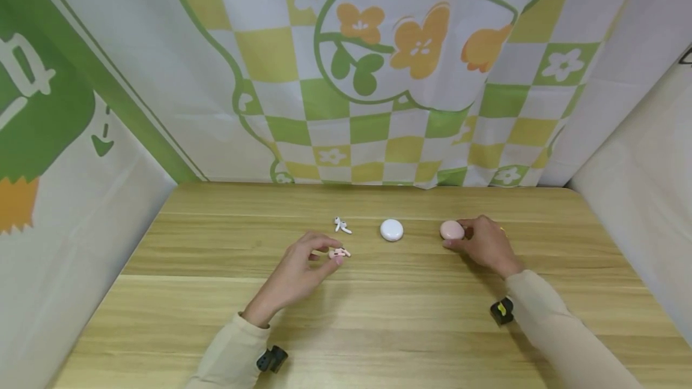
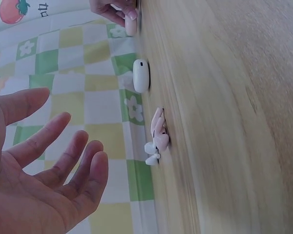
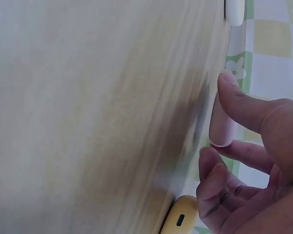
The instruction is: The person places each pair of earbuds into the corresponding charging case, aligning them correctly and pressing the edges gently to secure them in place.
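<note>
A pair of pink earbuds (image 1: 339,253) lies on the wooden table. My left hand (image 1: 298,266) hovers around them; in the left wrist view its fingers are spread and apart from the earbuds. Just behind is a pair of white earbuds (image 1: 341,226). A white earbud case (image 1: 391,229), rounded and closed, sits to their right. Farther right, my right hand (image 1: 488,246) pinches a pink earbud case (image 1: 451,230) between thumb and fingers. The right wrist view shows this pink case (image 3: 221,124) held close to the tabletop.
A yellow case (image 3: 179,217) with a dark slot stands beyond the right hand, mostly hidden in the head view. Patterned cloth (image 1: 378,137) hangs along the table's back edge, with pale cloth at both sides. A small black device is worn at each wrist.
</note>
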The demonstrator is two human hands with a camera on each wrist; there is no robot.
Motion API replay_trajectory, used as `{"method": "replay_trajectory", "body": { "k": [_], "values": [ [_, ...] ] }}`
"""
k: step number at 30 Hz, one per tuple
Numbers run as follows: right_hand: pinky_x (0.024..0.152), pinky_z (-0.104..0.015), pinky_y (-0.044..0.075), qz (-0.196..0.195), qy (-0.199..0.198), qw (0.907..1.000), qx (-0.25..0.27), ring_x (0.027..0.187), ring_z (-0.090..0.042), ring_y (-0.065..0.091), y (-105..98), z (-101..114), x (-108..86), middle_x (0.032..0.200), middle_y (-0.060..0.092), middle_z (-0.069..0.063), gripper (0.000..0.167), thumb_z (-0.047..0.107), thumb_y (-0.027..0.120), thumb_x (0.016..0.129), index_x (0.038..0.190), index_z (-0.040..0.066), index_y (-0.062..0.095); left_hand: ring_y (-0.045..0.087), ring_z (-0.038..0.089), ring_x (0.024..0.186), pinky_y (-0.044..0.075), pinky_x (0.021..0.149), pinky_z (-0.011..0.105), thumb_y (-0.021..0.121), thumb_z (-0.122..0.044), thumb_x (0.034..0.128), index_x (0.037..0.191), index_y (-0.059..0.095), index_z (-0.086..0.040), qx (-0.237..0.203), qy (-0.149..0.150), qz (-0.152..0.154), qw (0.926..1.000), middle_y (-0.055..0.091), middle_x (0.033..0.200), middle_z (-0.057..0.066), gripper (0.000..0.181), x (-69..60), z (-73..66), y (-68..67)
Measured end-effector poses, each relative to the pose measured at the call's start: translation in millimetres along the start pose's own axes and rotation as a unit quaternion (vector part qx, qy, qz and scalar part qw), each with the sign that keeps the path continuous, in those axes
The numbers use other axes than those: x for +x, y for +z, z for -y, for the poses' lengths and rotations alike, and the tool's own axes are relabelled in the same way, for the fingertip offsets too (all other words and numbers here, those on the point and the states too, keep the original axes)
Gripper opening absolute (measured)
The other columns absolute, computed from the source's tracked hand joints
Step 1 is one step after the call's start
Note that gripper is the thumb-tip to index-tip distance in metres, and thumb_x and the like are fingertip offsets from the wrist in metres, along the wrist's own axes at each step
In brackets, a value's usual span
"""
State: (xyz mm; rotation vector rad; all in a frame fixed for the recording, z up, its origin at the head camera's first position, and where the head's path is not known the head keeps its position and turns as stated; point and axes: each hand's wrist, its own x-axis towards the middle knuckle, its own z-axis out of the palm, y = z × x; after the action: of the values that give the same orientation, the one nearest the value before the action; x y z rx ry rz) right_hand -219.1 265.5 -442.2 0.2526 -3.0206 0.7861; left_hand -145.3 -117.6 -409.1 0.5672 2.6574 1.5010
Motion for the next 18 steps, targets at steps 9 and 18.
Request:
{"method": "replay_trajectory", "body": {
  "k": [9, 18],
  "values": [
    [0.074, -0.048, 0.05, -0.024, -0.003, 0.9997, 0.008, 0.091, -0.033, 0.061, -4.2, 13.8, -12.1, 0.1, 0.064, -0.02, 0.062, 0.034, 0.088, 0.08, 0.126, -0.003, 0.068, 0.061, 0.032, 0.11, 0.051, 0.095, 0.051, 0.073, -0.013, 0.0951, 0.119, 0.071, -0.006, -0.011, 0.01, 0.005, 0.9999, 0.063, 0.122, 0.008, 0.025, 1.9, -5.6, 3.7],
    [0.061, -0.034, 0.048, -0.062, -0.034, 0.9971, 0.029, 0.075, -0.023, 0.058, -5.9, 33.1, -26.2, 0.094, 0.063, -0.014, 0.056, 0.027, 0.092, 0.076, 0.121, 0.0, 0.072, 0.059, 0.035, 0.114, 0.051, 0.097, 0.048, 0.07, -0.016, 0.0973, 0.123, 0.069, -0.004, -0.034, 0.021, 0.024, 0.9989, 0.061, 0.126, 0.01, 0.028, 3.7, -14.6, 9.7]
  ]
}}
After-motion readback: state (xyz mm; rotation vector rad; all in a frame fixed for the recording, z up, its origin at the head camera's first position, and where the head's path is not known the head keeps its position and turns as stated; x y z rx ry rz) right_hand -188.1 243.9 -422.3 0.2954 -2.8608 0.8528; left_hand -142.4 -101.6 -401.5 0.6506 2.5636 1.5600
